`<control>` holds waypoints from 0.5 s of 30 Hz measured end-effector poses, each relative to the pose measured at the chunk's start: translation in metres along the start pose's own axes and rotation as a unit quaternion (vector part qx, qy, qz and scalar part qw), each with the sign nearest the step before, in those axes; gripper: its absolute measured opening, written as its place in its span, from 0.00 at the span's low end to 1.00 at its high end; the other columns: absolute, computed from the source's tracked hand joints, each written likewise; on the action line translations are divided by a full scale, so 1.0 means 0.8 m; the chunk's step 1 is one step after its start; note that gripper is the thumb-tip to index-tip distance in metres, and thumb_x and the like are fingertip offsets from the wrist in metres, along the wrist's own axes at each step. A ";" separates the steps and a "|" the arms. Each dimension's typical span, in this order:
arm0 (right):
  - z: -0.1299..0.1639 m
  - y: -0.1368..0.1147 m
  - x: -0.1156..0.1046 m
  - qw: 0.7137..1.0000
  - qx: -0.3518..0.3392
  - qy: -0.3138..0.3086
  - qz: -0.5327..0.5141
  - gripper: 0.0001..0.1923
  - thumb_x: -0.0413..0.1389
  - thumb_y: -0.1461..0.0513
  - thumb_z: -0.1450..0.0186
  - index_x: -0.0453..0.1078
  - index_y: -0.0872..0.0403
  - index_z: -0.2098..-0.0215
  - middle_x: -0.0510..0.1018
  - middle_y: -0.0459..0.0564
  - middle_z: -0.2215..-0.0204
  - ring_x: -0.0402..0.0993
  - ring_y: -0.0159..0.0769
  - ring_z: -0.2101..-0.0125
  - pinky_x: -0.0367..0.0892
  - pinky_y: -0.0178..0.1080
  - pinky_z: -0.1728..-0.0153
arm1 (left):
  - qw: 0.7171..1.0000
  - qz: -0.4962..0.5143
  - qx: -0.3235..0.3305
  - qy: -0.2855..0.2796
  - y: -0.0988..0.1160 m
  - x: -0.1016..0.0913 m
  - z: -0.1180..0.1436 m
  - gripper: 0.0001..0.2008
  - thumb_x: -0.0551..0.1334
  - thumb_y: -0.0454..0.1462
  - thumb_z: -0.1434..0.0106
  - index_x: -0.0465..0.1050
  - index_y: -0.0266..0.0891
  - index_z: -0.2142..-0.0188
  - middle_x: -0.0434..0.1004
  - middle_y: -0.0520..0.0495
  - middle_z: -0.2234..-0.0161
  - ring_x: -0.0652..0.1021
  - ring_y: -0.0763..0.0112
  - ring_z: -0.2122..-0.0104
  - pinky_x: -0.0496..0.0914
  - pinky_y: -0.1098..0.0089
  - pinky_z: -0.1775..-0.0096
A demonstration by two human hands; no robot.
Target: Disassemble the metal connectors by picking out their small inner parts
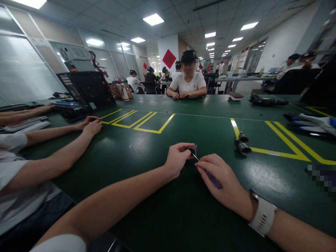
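Note:
My left hand [177, 159] grips a small black round part [193, 150] just above the green table [147, 147]. My right hand [223, 180], with a white watch on the wrist, holds a thin screwdriver with a dark blue handle [213, 179]. Its metal tip points at the small part. Both hands sit close together near the middle of the table.
Two small black cylinders [242, 143] lie to the right by yellow floor-tape lines [286, 141]. A co-worker's arms [65, 140] rest on the table at left, next to an opened black computer case [86, 91]. Another person [188, 82] sits across the table. Tools [266, 101] lie far right.

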State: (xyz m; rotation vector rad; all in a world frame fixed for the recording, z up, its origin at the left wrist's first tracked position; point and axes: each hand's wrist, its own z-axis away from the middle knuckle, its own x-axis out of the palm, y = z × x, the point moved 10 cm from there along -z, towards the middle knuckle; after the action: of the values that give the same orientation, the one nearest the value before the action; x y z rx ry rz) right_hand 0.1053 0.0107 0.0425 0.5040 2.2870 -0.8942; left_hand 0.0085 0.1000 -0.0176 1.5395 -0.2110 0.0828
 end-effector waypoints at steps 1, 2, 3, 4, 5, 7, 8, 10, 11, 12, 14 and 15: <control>0.000 0.000 0.000 1.000 0.001 -0.001 0.001 0.12 0.49 0.68 0.37 0.70 0.53 0.58 0.73 0.54 0.63 0.69 0.41 0.62 0.68 0.45 0.64 | 1.000 -0.002 -0.001 -0.001 0.000 0.000 0.000 0.10 0.60 0.25 0.49 0.76 0.32 0.67 0.78 0.44 0.69 0.77 0.73 0.72 0.74 0.69 0.66; 0.000 0.001 0.000 1.000 0.003 0.000 0.003 0.12 0.48 0.68 0.37 0.70 0.53 0.58 0.73 0.54 0.63 0.69 0.41 0.62 0.68 0.45 0.64 | 1.000 -0.003 -0.001 -0.003 0.000 0.000 -0.001 0.10 0.60 0.25 0.49 0.76 0.31 0.66 0.78 0.44 0.69 0.77 0.73 0.72 0.74 0.70 0.66; 0.000 0.001 0.001 1.000 0.004 0.000 0.006 0.12 0.48 0.68 0.37 0.70 0.53 0.59 0.73 0.54 0.63 0.69 0.41 0.62 0.68 0.45 0.64 | 1.000 -0.004 0.000 -0.004 -0.001 0.000 -0.001 0.10 0.60 0.25 0.49 0.76 0.31 0.66 0.78 0.45 0.69 0.77 0.73 0.72 0.74 0.70 0.66; -0.001 0.000 0.001 1.000 0.004 0.001 0.009 0.12 0.48 0.68 0.37 0.70 0.54 0.59 0.73 0.54 0.63 0.69 0.41 0.62 0.68 0.45 0.64 | 1.000 -0.003 0.001 -0.004 -0.001 0.000 -0.002 0.10 0.60 0.25 0.49 0.76 0.31 0.66 0.78 0.45 0.70 0.77 0.73 0.72 0.74 0.70 0.66; -0.001 -0.001 0.001 1.000 0.003 0.001 0.013 0.11 0.48 0.68 0.37 0.70 0.54 0.60 0.73 0.54 0.64 0.69 0.41 0.62 0.68 0.45 0.64 | 1.000 -0.001 0.001 -0.004 -0.001 0.000 -0.002 0.10 0.61 0.26 0.49 0.76 0.31 0.66 0.78 0.45 0.70 0.77 0.73 0.72 0.74 0.70 0.66; -0.001 -0.002 0.001 1.000 0.000 0.001 0.018 0.11 0.48 0.69 0.37 0.70 0.56 0.61 0.73 0.55 0.64 0.68 0.40 0.63 0.68 0.44 0.64 | 1.000 0.001 0.002 -0.003 -0.002 0.000 -0.003 0.10 0.61 0.26 0.49 0.76 0.32 0.67 0.78 0.45 0.70 0.77 0.73 0.72 0.74 0.70 0.66; -0.002 -0.003 0.001 1.000 -0.002 0.002 0.018 0.10 0.48 0.69 0.37 0.70 0.56 0.62 0.73 0.55 0.64 0.68 0.40 0.63 0.68 0.44 0.64 | 1.000 0.000 0.002 -0.002 -0.003 0.000 -0.003 0.09 0.61 0.26 0.49 0.76 0.32 0.67 0.78 0.45 0.70 0.77 0.73 0.72 0.74 0.70 0.67; -0.001 -0.003 -0.001 1.000 -0.004 0.008 0.013 0.10 0.49 0.69 0.37 0.70 0.56 0.62 0.74 0.54 0.65 0.69 0.40 0.63 0.68 0.44 0.64 | 1.000 -0.011 0.005 0.000 -0.004 -0.001 -0.003 0.09 0.60 0.27 0.50 0.75 0.32 0.68 0.78 0.46 0.71 0.77 0.74 0.73 0.74 0.70 0.67; -0.001 -0.003 -0.002 1.000 -0.005 0.012 0.010 0.10 0.49 0.68 0.37 0.70 0.55 0.62 0.74 0.54 0.65 0.69 0.40 0.64 0.68 0.44 0.64 | 1.000 -0.020 0.010 0.001 -0.004 -0.001 -0.004 0.09 0.60 0.27 0.50 0.75 0.32 0.68 0.78 0.47 0.71 0.77 0.74 0.73 0.74 0.70 0.67; -0.001 -0.003 -0.004 1.000 -0.006 0.017 0.008 0.10 0.49 0.68 0.37 0.71 0.55 0.62 0.74 0.54 0.65 0.69 0.40 0.64 0.68 0.44 0.65 | 0.999 -0.031 0.017 0.000 -0.004 -0.002 -0.006 0.09 0.60 0.27 0.49 0.75 0.32 0.67 0.77 0.47 0.71 0.77 0.74 0.73 0.74 0.69 0.67; 0.001 -0.003 -0.007 1.000 -0.006 0.025 0.006 0.10 0.49 0.68 0.37 0.71 0.54 0.62 0.74 0.53 0.66 0.69 0.40 0.64 0.68 0.43 0.65 | 0.997 -0.067 0.048 -0.008 0.000 -0.003 -0.012 0.10 0.59 0.26 0.49 0.74 0.33 0.66 0.78 0.46 0.69 0.78 0.72 0.71 0.74 0.68 0.65; 0.001 -0.003 -0.008 1.000 -0.006 0.028 0.005 0.10 0.49 0.68 0.37 0.71 0.54 0.62 0.74 0.53 0.66 0.69 0.40 0.64 0.68 0.43 0.65 | 0.992 -0.097 0.073 -0.014 0.003 -0.004 -0.016 0.11 0.58 0.26 0.49 0.74 0.33 0.66 0.78 0.46 0.67 0.78 0.71 0.69 0.74 0.67 0.62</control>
State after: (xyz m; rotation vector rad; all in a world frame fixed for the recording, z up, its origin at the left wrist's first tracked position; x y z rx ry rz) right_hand 0.1092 0.0077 0.0472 0.5416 2.3362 -0.8704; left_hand 0.0060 0.1132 -0.0159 1.7008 -0.0779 -0.0792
